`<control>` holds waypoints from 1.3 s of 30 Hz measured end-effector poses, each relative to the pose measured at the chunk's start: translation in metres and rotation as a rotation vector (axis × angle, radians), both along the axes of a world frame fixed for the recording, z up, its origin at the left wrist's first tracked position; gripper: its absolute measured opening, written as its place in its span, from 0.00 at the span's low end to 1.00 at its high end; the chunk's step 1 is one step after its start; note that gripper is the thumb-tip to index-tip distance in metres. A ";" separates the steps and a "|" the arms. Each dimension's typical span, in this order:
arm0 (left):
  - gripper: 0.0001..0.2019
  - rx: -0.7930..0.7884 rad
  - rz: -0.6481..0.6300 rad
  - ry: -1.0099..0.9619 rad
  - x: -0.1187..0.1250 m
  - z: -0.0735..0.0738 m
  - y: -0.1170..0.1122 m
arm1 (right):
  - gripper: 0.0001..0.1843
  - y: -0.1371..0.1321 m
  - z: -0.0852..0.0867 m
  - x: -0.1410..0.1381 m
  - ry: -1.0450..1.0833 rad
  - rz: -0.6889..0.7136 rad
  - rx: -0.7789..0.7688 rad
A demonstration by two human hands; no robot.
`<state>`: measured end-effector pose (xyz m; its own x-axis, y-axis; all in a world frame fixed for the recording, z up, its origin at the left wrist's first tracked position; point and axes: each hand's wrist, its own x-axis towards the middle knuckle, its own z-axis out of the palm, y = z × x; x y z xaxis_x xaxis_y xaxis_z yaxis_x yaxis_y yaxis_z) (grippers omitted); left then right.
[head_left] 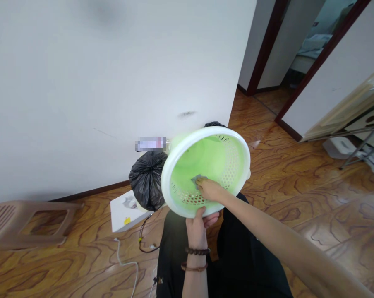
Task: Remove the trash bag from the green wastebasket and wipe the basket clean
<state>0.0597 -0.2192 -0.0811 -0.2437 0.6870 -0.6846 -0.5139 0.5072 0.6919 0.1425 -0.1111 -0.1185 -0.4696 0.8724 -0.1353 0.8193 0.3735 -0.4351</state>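
A green plastic basket point(206, 153) with a white rim and rows of holes is tilted so that its mouth faces me. My left hand point(200, 221), with two bracelets at the wrist, grips the near rim from below, thumb over the edge. Inside the basket, my right hand point(209, 188) presses a small grey-blue cloth point(195, 180) against the inner wall; its fingers are closed on the cloth. Part of the cloth is hidden under the fingers.
A tied black plastic bag point(149, 180) is left of the basket, above a white box point(121, 213). A brown plastic stool point(47, 225) lies on its side at the left. Cables point(134, 261) trail over the wooden floor point(298, 182). A white wall point(112, 82) stands behind; a doorway opens at the right.
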 end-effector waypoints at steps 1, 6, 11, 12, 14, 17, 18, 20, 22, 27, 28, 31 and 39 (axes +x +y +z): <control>0.17 0.015 0.016 -0.008 0.000 0.001 0.000 | 0.24 0.004 0.000 0.005 -0.079 -0.018 0.026; 0.16 0.011 -0.032 -0.013 -0.002 0.000 0.002 | 0.24 0.009 0.000 -0.002 -0.180 -0.173 0.063; 0.20 -0.029 -0.056 0.051 -0.005 -0.005 0.004 | 0.25 -0.006 0.005 -0.033 0.175 -0.128 -0.066; 0.20 -0.029 -0.050 0.050 -0.006 -0.004 0.004 | 0.24 -0.006 0.005 -0.030 0.182 -0.102 -0.067; 0.20 -0.028 -0.034 0.025 -0.007 -0.001 0.004 | 0.23 -0.002 0.003 -0.016 0.092 -0.066 -0.026; 0.18 -0.022 -0.019 -0.032 -0.006 0.003 0.003 | 0.23 0.007 -0.002 0.007 -0.110 -0.145 0.100; 0.18 -0.016 -0.028 -0.040 -0.005 0.004 0.003 | 0.23 0.008 -0.003 0.009 -0.146 -0.188 0.120; 0.18 -0.005 -0.056 -0.033 -0.003 0.003 0.000 | 0.23 0.008 -0.003 0.001 -0.125 -0.232 0.067; 0.18 -0.009 -0.072 -0.015 0.000 0.000 -0.003 | 0.22 0.003 -0.001 -0.016 0.008 -0.231 -0.059; 0.23 -0.037 -0.048 -0.002 -0.002 -0.006 -0.011 | 0.22 -0.005 0.004 -0.025 0.203 -0.085 -0.115; 0.22 -0.031 -0.040 -0.015 -0.003 -0.006 -0.012 | 0.21 -0.004 0.003 -0.016 0.144 -0.060 -0.080; 0.19 -0.014 -0.027 -0.050 -0.004 -0.005 -0.015 | 0.21 0.000 0.000 0.009 -0.040 -0.103 0.051; 0.22 0.005 -0.050 0.026 0.003 -0.004 -0.018 | 0.23 -0.018 0.002 -0.010 0.181 0.014 -0.057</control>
